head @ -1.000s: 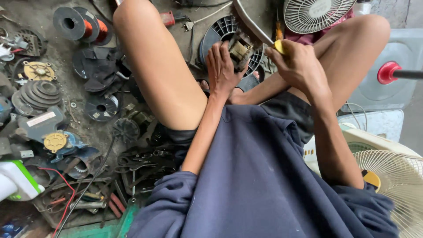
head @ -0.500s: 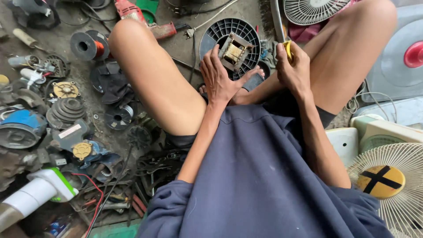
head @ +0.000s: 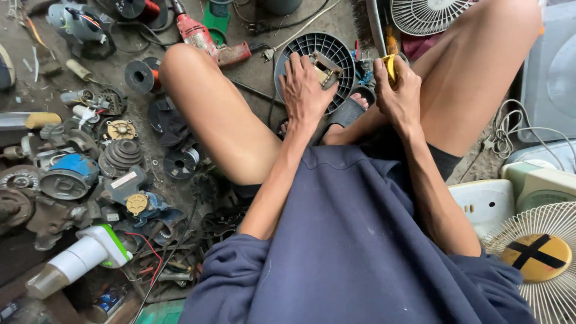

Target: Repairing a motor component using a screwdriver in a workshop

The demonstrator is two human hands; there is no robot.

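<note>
The person sits on the floor (head: 258, 72) with knees raised, viewed from above. The left hand (head: 305, 90) lies palm-down, fingers spread, on the near-left part of a round black slotted fan housing (head: 343, 60) that rests on the floor between the legs, at the far centre of the scene. A small metal motor block (head: 324, 67) sits in the middle of the housing, just beside the fingertips of that hand; whether they touch it cannot be told. The right hand (head: 399, 96) is closed around a yellow-handled tool (head: 390, 66), held upright just to the right of the housing; its working end is hidden.

A dark sandal (head: 348, 111) shows just near of the housing, between the two hands.

To the left, the floor carries a scatter of parts: a red power drill (head: 201, 37) at the far side, a black spool (head: 139, 76), a stepped pulley (head: 122, 154) and a blue-capped motor body (head: 69, 176). A white and green bottle-shaped item (head: 84, 255) lies at the near left.

To the right, a white fan grille with a yellow hub (head: 537, 255) stands at the near edge, and a second white fan grille (head: 426, 15) lies at the far side.
</note>
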